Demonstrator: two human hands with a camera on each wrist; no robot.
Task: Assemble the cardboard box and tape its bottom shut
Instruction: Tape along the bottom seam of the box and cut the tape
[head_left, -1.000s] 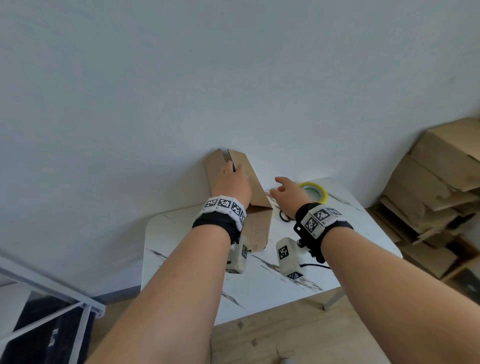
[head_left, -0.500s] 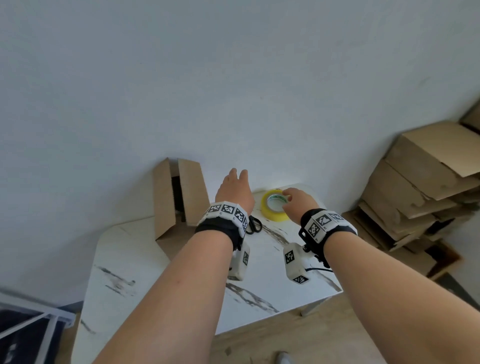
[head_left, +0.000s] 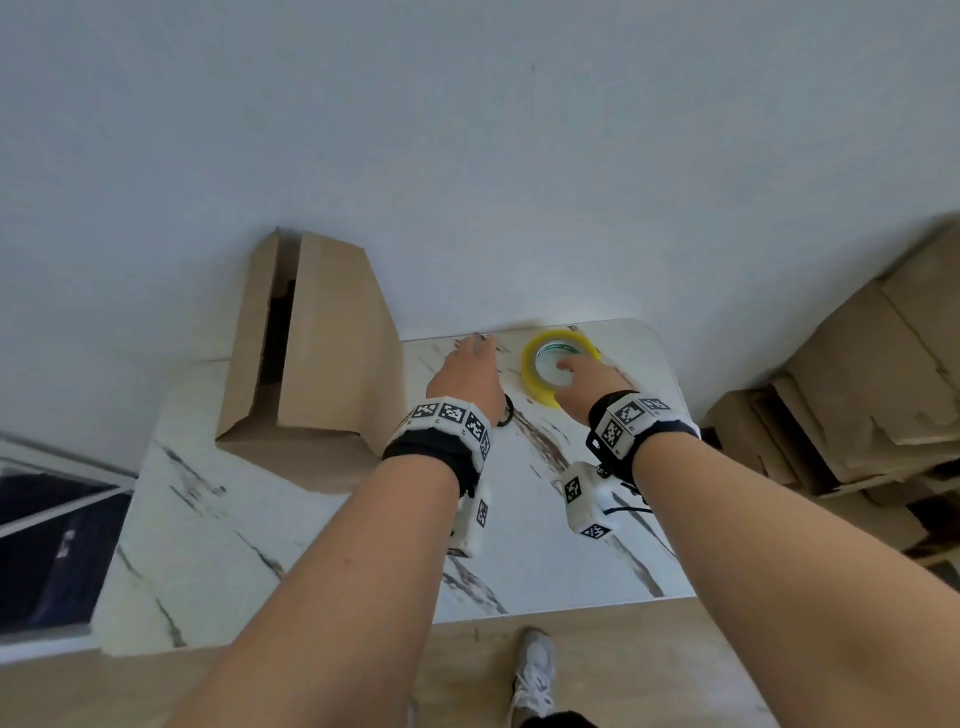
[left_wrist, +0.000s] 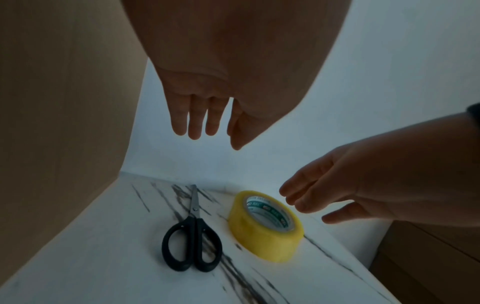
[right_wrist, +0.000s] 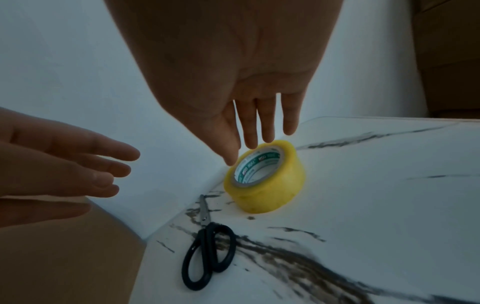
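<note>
The brown cardboard box (head_left: 332, 353) stands upright at the back left of the marble-patterned table (head_left: 249, 545), its top flaps folded in with a dark gap between them. A yellow tape roll (head_left: 531, 364) lies flat at the back right, beside black scissors (left_wrist: 192, 246). My right hand (right_wrist: 244, 152) hovers open over the roll (right_wrist: 265, 181), fingertips at its top rim; I cannot tell whether they touch. My left hand (left_wrist: 213, 131) hangs open above the scissors (right_wrist: 207, 257), just right of the box wall (left_wrist: 64, 123), and holds nothing.
A heap of flattened cardboard (head_left: 857, 395) lies on the floor to the right of the table. A white metal frame (head_left: 52, 493) is at the left. The table backs onto a plain wall. A shoe (head_left: 535, 670) stands by the front edge.
My left hand has come off the box top and moved right, over the scissors. My right hand has reached forward to the tape roll. The box stays standing on its own.
</note>
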